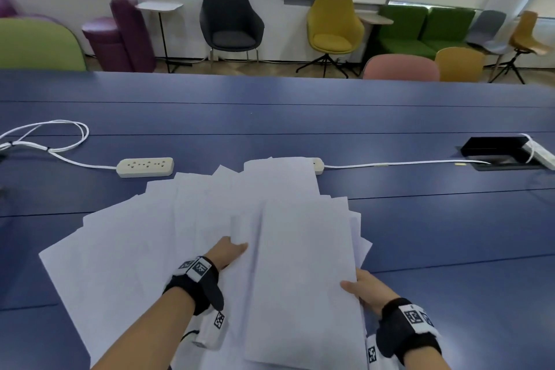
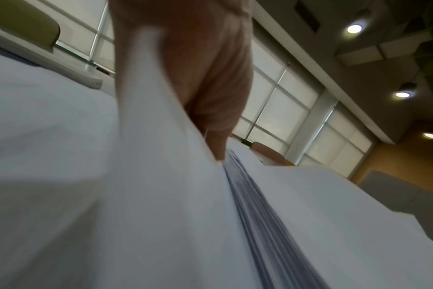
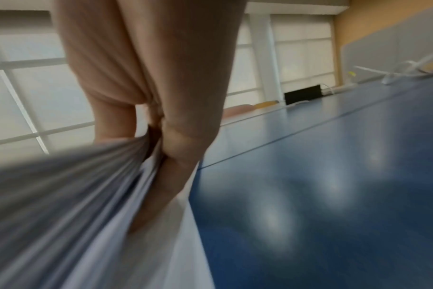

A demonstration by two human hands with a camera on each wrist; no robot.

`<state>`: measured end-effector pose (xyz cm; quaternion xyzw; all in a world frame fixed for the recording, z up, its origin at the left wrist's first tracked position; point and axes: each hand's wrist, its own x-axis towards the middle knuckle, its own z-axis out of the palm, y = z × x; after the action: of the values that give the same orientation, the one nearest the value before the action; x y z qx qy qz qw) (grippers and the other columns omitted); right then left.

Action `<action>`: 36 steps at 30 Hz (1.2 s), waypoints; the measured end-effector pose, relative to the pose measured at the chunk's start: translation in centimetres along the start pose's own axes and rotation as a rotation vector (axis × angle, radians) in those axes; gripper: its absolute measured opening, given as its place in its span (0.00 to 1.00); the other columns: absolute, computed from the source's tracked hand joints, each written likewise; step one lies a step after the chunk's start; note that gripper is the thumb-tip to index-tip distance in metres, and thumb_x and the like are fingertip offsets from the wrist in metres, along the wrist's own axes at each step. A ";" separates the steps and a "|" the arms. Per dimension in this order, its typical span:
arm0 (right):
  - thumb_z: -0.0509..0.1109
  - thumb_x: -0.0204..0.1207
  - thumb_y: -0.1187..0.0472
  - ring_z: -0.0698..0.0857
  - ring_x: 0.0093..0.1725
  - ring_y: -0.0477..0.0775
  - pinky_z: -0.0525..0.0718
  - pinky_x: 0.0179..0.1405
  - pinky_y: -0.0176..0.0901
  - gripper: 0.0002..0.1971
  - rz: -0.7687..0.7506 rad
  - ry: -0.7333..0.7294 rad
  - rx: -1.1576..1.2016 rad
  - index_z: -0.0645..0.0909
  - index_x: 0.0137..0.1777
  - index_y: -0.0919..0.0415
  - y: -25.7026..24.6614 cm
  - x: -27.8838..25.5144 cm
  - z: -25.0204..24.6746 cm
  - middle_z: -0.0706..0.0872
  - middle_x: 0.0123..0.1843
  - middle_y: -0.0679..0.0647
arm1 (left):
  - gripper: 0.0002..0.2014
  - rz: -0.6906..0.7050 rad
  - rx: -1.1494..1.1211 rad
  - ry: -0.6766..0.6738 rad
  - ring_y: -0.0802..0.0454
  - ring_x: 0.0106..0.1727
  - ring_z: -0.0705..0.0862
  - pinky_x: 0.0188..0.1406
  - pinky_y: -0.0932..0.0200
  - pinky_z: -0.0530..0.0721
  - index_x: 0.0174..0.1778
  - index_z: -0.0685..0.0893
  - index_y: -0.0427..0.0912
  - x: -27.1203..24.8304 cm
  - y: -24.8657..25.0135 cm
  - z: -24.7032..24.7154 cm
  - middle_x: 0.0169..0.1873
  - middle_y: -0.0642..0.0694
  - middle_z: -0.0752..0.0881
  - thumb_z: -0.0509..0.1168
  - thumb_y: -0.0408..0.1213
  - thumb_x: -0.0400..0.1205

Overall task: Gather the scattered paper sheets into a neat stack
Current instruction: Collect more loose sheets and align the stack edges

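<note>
Several white paper sheets (image 1: pixel 126 249) lie fanned across the blue table (image 1: pixel 450 219), overlapping each other. On their right side sits a thicker, partly squared stack (image 1: pixel 303 264), its layered edge (image 2: pixel 265 215) showing in the left wrist view. My left hand (image 1: pixel 231 249) lies at the stack's left edge. Its thumb (image 2: pixel 218 140) is straight and touches that edge, while its fingers are hidden between sheets. My right hand (image 1: pixel 360 288) grips the stack's near right edge, thumb on top and fingers (image 3: pixel 176 156) curled beneath the sheaf (image 3: pixel 62 195).
A beige power strip (image 1: pixel 145 167) with a white looped cable lies beyond the sheets on the left. A second strip (image 1: pixel 318 165) pokes out from under the far sheets. A black cable box (image 1: pixel 495 149) sits at the right. Chairs stand past the far edge.
</note>
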<state>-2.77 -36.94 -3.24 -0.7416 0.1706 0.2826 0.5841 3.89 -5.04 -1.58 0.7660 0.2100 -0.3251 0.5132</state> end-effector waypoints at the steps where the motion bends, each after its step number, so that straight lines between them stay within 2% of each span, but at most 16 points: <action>1: 0.70 0.73 0.65 0.84 0.61 0.57 0.78 0.68 0.52 0.20 -0.011 -0.004 -0.085 0.78 0.65 0.65 -0.2 0.0 0.1 0.86 0.62 0.58 | 0.26 0.008 -0.022 0.040 0.40 0.62 0.80 0.52 0.64 0.79 0.72 0.65 0.30 0.1 0.0 0.4 0.62 0.37 0.79 0.62 0.42 0.83; 5: 0.64 0.80 0.65 0.83 0.62 0.52 0.79 0.59 0.36 0.15 -0.065 -0.019 -0.284 0.76 0.66 0.58 -0.4 -0.3 0.0 0.84 0.64 0.53 | 0.33 0.008 -0.344 0.095 0.41 0.77 0.66 0.74 0.53 0.64 0.78 0.57 0.28 1.1 -0.8 1.1 0.77 0.37 0.65 0.56 0.48 0.85; 7: 0.66 0.79 0.68 0.82 0.61 0.52 0.79 0.53 0.32 0.16 -0.102 0.071 -0.198 0.75 0.65 0.58 0.0 -0.1 0.5 0.82 0.67 0.56 | 0.32 0.015 -0.427 0.086 0.42 0.78 0.65 0.77 0.53 0.61 0.78 0.61 0.32 1.7 -1.3 1.1 0.78 0.38 0.65 0.53 0.53 0.85; 9: 0.69 0.75 0.71 0.77 0.63 0.50 0.77 0.56 0.34 0.25 -0.141 0.246 -0.080 0.69 0.72 0.58 0.3 0.0 1.4 0.76 0.71 0.52 | 0.31 0.056 -0.487 0.039 0.45 0.79 0.63 0.78 0.54 0.59 0.78 0.62 0.37 2.0 -1.7 1.4 0.77 0.41 0.66 0.51 0.54 0.85; 11: 0.73 0.70 0.72 0.70 0.69 0.48 0.71 0.69 0.43 0.41 -0.168 0.354 0.026 0.57 0.80 0.54 0.4 0.4 2.4 0.66 0.74 0.44 | 0.32 0.077 -0.445 -0.060 0.45 0.72 0.75 0.71 0.54 0.71 0.76 0.67 0.36 1.6 -2.0 1.9 0.68 0.43 0.78 0.58 0.55 0.82; 12: 0.75 0.68 0.72 0.68 0.71 0.48 0.68 0.74 0.48 0.48 -0.170 0.372 0.069 0.52 0.81 0.51 0.5 0.7 2.9 0.62 0.76 0.43 | 0.32 0.069 -0.444 -0.114 0.44 0.61 0.84 0.62 0.53 0.80 0.72 0.72 0.33 1.3 -2.1 2.4 0.59 0.43 0.85 0.65 0.52 0.80; 14: 0.79 0.64 0.71 0.65 0.73 0.48 0.66 0.77 0.55 0.54 -0.126 0.408 0.108 0.47 0.82 0.52 0.2 1.1 3.8 0.57 0.77 0.42 | 0.24 0.066 -0.393 -0.148 0.43 0.43 0.88 0.43 0.53 0.86 0.66 0.77 0.26 0.8 -2.2 3.2 0.43 0.39 0.89 0.71 0.33 0.76; 16: 0.80 0.61 0.72 0.73 0.70 0.56 0.73 0.71 0.61 0.49 -0.085 0.401 0.209 0.57 0.79 0.61 -0.2 1.4 4.2 0.69 0.75 0.53 | 0.25 0.112 -0.257 -0.084 0.42 0.44 0.85 0.42 0.53 0.84 0.65 0.76 0.25 0.3 -1.7 3.4 0.45 0.37 0.86 0.71 0.22 0.72; 18: 0.77 0.64 0.75 0.83 0.58 0.65 0.81 0.61 0.62 0.34 -0.080 0.347 0.301 0.70 0.70 0.71 -1.3 1.0 4.1 0.82 0.64 0.66 | 0.27 0.211 -0.179 -0.044 0.44 0.44 0.83 0.40 0.56 0.82 0.65 0.76 0.28 -0.7 -0.5 2.8 0.46 0.38 0.84 0.73 0.24 0.69; 22: 0.74 0.69 0.74 0.89 0.47 0.61 0.87 0.50 0.55 0.13 -0.266 0.372 0.254 0.81 0.54 0.70 -5.4 -1.6 2.9 0.89 0.50 0.64 | 0.15 0.454 -0.222 0.033 0.51 0.40 0.82 0.36 0.63 0.79 0.58 0.78 0.39 -4.2 2.4 0.7 0.44 0.43 0.84 0.69 0.26 0.76; 24: 0.74 0.69 0.72 0.87 0.35 0.50 0.87 0.37 0.41 0.06 -0.387 0.428 0.262 0.80 0.41 0.65 -8.2 -3.4 2.6 0.88 0.39 0.57 | 0.08 0.588 -0.302 0.073 0.49 0.39 0.82 0.36 0.65 0.80 0.49 0.82 0.41 -6.6 4.0 -0.7 0.38 0.45 0.85 0.70 0.29 0.76; 27: 0.74 0.70 0.71 0.69 0.16 0.38 0.71 0.20 0.27 0.22 -0.573 0.520 0.304 0.64 0.26 0.57 -11.8 -6.0 2.7 0.69 0.17 0.40 | 0.07 0.761 -0.400 0.070 0.54 0.42 0.87 0.42 0.65 0.84 0.45 0.84 0.47 -10.0 5.9 -2.6 0.38 0.53 0.90 0.73 0.35 0.73; 29: 0.72 0.71 0.74 0.68 0.12 0.37 0.69 0.19 0.24 0.25 -0.632 0.495 0.333 0.63 0.25 0.52 -13.6 -7.3 2.9 0.67 0.09 0.41 | 0.14 0.851 -0.430 0.003 0.61 0.47 0.88 0.44 0.68 0.85 0.52 0.83 0.50 -11.8 6.7 -3.5 0.43 0.59 0.91 0.74 0.40 0.72; 31: 0.75 0.68 0.72 0.77 0.19 0.34 0.75 0.30 0.24 0.19 -0.609 0.432 0.346 0.71 0.26 0.55 -13.6 -7.0 2.9 0.77 0.13 0.40 | 0.30 0.876 -0.452 -0.058 0.62 0.48 0.88 0.45 0.68 0.85 0.54 0.81 0.50 -12.6 7.0 -4.1 0.44 0.60 0.90 0.80 0.55 0.58; 33: 0.79 0.64 0.69 0.86 0.33 0.40 0.81 0.45 0.37 0.09 -0.583 0.389 0.333 0.82 0.34 0.56 -13.1 -6.7 3.1 0.87 0.26 0.41 | 0.41 0.866 -0.467 -0.080 0.62 0.45 0.88 0.42 0.68 0.85 0.52 0.81 0.48 -12.7 6.8 -4.4 0.41 0.59 0.91 0.80 0.64 0.46; 36: 0.78 0.65 0.71 0.89 0.41 0.41 0.84 0.46 0.36 0.14 -0.600 0.318 0.358 0.84 0.49 0.58 -13.0 -6.5 3.5 0.91 0.38 0.41 | 0.43 0.881 -0.513 -0.102 0.62 0.44 0.89 0.42 0.68 0.85 0.53 0.79 0.46 -12.7 6.3 -4.9 0.40 0.58 0.91 0.80 0.65 0.45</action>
<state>-0.99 -30.67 10.23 -0.6794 0.0808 -0.0538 0.7273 0.53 -2.85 12.84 0.6144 -0.0851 -0.0530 0.7826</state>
